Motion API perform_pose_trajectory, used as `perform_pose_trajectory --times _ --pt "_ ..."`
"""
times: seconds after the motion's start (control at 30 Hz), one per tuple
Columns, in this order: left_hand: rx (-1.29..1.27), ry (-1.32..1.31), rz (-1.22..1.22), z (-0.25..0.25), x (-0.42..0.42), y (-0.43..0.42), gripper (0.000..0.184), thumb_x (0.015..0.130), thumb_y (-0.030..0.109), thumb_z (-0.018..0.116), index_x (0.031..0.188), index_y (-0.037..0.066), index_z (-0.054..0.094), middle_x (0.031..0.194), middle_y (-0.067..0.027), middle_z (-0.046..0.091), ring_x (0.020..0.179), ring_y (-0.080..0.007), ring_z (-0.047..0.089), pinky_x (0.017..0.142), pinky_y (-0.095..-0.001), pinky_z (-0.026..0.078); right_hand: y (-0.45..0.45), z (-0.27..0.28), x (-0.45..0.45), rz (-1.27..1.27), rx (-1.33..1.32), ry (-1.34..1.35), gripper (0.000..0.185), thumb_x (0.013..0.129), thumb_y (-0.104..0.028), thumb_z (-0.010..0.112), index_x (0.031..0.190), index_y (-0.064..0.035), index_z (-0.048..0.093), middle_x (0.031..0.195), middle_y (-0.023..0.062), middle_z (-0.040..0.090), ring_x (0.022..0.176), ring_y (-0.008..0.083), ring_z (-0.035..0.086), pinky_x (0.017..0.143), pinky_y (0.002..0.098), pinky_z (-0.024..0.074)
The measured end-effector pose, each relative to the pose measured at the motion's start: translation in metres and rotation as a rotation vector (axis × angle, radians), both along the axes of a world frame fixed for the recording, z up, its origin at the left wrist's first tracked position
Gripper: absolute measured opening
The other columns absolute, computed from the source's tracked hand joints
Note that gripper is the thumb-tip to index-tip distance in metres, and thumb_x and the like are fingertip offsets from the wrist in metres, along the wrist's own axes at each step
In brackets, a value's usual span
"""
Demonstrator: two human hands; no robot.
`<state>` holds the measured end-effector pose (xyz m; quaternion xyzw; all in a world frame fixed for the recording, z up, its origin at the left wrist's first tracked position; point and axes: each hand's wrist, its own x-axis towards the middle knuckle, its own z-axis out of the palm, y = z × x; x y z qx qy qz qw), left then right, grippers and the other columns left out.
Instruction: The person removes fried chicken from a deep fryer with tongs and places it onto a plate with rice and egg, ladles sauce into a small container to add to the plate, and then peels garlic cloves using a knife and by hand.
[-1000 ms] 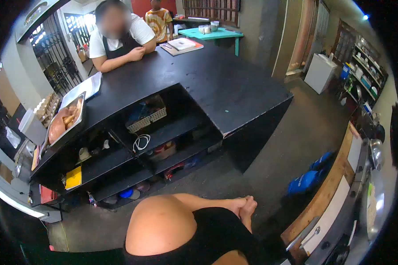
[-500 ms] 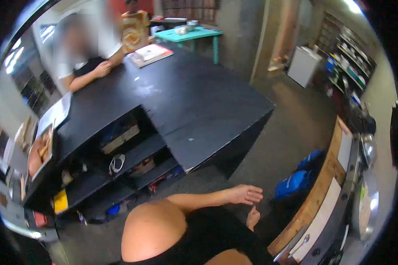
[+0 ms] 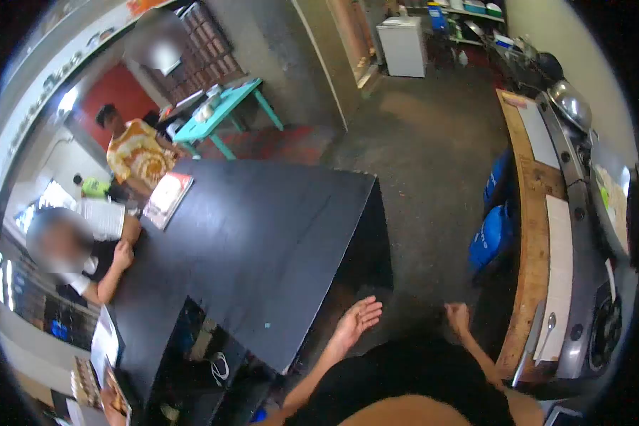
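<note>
Left hand: the left hand (image 3: pixel 358 321) is seen spread, palm up and bare, with nothing gripped, right beside the end of the black counter (image 3: pixel 284 206).
Right hand: the right hand (image 3: pixel 458 317) is held loosely bent, apart from everything; whether anything small is tucked inside cannot be told.
Counter corner: here is the likeliest knock; knuckles could be caught on that hard edge if the left arm were swung wide.
Wooden ledge: the wooden ledge (image 3: pixel 532 266) is found to the right hand's right, and an elbow might be bumped there by a quick turn.
Long metal utensil: the long metal utensil (image 3: pixel 528 348) is laid along the ledge's near end; it could be tipped off by a brushed forearm, as could the spoon (image 3: pixel 551 323) beside it.
Burner: the burner (image 3: pixel 605 330) is set further right; whether it is lit cannot be made out, so a careless reach might be punished.
Blue containers: floor room is narrowed by the blue containers (image 3: pixel 493 238) under the ledge, where a foot could be stubbed.
Far side: the counter's left edge is occupied by a person in a dark apron (image 3: pixel 106 259); near them, a book (image 3: pixel 167 199) is laid down.
Aisle: between counter and ledge, floor is seen, with a white cabinet (image 3: pixel 402 50) placed at the far end.
</note>
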<state>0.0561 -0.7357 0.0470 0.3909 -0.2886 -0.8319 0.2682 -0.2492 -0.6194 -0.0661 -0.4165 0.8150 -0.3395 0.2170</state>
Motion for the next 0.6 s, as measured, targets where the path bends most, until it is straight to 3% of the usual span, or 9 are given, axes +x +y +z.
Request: perform_pose_trajectory --times 0.1,0.2,0.27,0.3,0.33,0.37,0.5,0.53,0.6 --pt "0.034 -0.01 -0.012 -0.001 -0.013 -0.002 0.047 0.094 0.027 0.041 0.134 0.003 0.038 0.133 -0.0153 0.046 0.122 -0.0263 0.045 0.103 -0.0394 0.033 -0.077 -0.006 -0.002 -0.002 0.06 0.035 0.033 0.081 -0.027 0.062 0.069 0.0031 0.065 0.068 0.0202 0.061 0.062 0.035 0.06 0.059 0.0447 0.0458" --pt "0.045 -0.056 -0.026 -0.02 -0.041 -0.02 0.047 0.094 0.028 0.039 0.135 0.005 0.038 0.135 -0.0133 0.045 0.128 -0.0254 0.037 0.105 -0.0405 0.028 -0.145 -0.034 -0.011 0.201 -0.067 0.171 0.023 0.076 -0.022 0.062 0.069 -0.0002 0.064 0.064 0.0206 0.059 0.063 0.0384 0.058 0.061 0.0437 0.0471" --pt "0.082 -0.099 0.026 -0.024 -0.077 -0.038 0.046 0.094 0.028 0.038 0.134 0.007 0.04 0.136 -0.012 0.045 0.131 -0.0244 0.033 0.105 -0.0412 0.025 -0.191 -0.054 -0.016 0.199 -0.179 -0.018 0.019 0.074 -0.022 0.063 0.07 -0.0029 0.066 0.074 0.016 0.065 0.067 0.0368 0.06 0.065 0.0436 0.0494" --pt "0.062 -0.069 0.038 -0.03 -0.099 -0.054 0.046 0.094 0.028 0.038 0.134 0.007 0.04 0.136 -0.0114 0.045 0.131 -0.0238 0.033 0.105 -0.0415 0.025 -0.21 -0.061 -0.041 0.604 -0.195 -0.104 0.017 0.074 -0.02 0.06 0.075 -0.0041 0.066 0.084 0.0139 0.066 0.072 0.0362 0.061 0.069 0.0439 0.0497" --pt "0.05 -0.037 0.067 -0.035 -0.115 -0.069 0.045 0.094 0.028 0.039 0.134 0.008 0.041 0.136 -0.0109 0.045 0.131 -0.0233 0.032 0.105 -0.0418 0.025 -0.235 -0.081 -0.05 0.641 -0.137 0.22 0.015 0.075 -0.017 0.057 0.079 -0.0034 0.064 0.085 0.0149 0.065 0.074 0.0359 0.061 0.069 0.0429 0.0496" --pt "0.046 -0.01 0.103 -0.036 -0.128 -0.08 0.044 0.094 0.028 0.039 0.134 0.009 0.042 0.136 -0.0103 0.045 0.131 -0.0227 0.032 0.104 -0.0422 0.025 -0.244 -0.066 -0.062 0.668 -0.231 0.264 0.02 0.078 -0.014 0.054 0.091 -0.0039 0.064 0.086 0.016 0.064 0.076 0.0357 0.062 0.069 0.0404 0.0501" --pt "-0.012 -0.036 0.185 0.008 -0.207 -0.142 0.04 0.096 0.023 0.036 0.132 0.008 0.044 0.133 -0.0101 0.048 0.124 -0.0218 0.042 0.101 -0.0401 0.033 -0.269 0.013 -0.147 0.633 -0.097 0.091 0.018 0.078 -0.019 0.063 0.08 -0.002 0.068 0.073 0.0164 0.064 0.065 0.0303 0.063 0.061 0.0383 0.05" --pt "-0.046 -0.004 0.201 0.019 -0.224 -0.155 0.037 0.096 0.021 0.038 0.13 0.007 0.047 0.13 -0.0098 0.051 0.117 -0.0217 0.048 0.097 -0.0364 0.038 -0.271 0.046 -0.168 0.5 0.073 -0.08 0.019 0.076 -0.019 0.068 0.069 -0.001 0.067 0.065 0.015 0.063 0.059 0.0265 0.063 0.057 0.0374 0.0489" --pt "-0.113 -0.041 0.185 0.041 -0.257 -0.177 0.036 0.096 0.021 0.039 0.128 0.007 0.048 0.126 -0.0092 0.053 0.113 -0.0211 0.052 0.094 -0.0342 0.04 -0.285 0.028 -0.231 0.464 0.016 0.066 0.021 0.076 -0.02 0.068 0.067 -0.0008 0.066 0.063 0.0149 0.062 0.057 0.026 0.063 0.054 0.0375 0.0471"
